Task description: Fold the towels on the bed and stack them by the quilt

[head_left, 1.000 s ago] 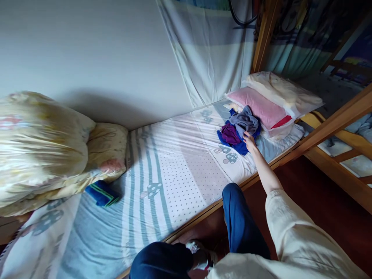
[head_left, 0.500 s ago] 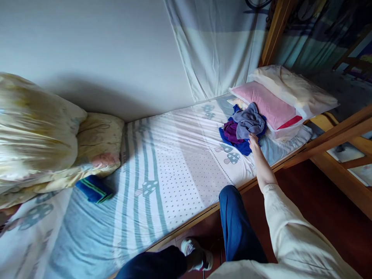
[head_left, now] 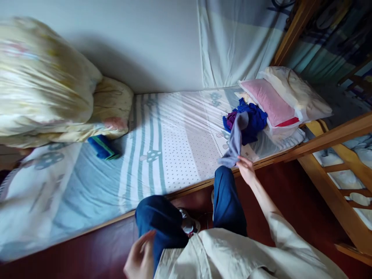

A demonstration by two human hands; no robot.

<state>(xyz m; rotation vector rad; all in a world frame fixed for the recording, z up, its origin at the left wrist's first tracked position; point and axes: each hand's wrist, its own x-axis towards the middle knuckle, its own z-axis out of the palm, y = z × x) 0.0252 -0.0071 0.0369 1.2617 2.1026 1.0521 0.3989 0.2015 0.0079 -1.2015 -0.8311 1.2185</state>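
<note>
A soft grey cloth [head_left: 235, 145] is pinched at its near end by my right hand [head_left: 246, 169]. It stretches from the pile toward the bed's front edge, its far end resting on the blue cloth [head_left: 254, 118]. Beside that lies a purple cloth [head_left: 231, 119], partly covered. My left hand [head_left: 142, 255], blurred, is low in the view by my left knee, fingers loosely bent and apart, with nothing visible in them. A folded blue cloth with green stripes [head_left: 103, 147] rests farther left on the bed.
Under the cloths is a bed with a patterned sheet [head_left: 180, 155]. Pillows, one pink [head_left: 271, 99], lie at its right end. A large yellowish bundle [head_left: 49, 81] stands at the left. Wooden rails [head_left: 328, 135] border the right side; a curtain [head_left: 229, 46] hangs behind.
My right hand has pulled the grey cloth off the top of the pile toward me, stretching it out and baring more blue cloth. My left hand has come into view at the bottom.
</note>
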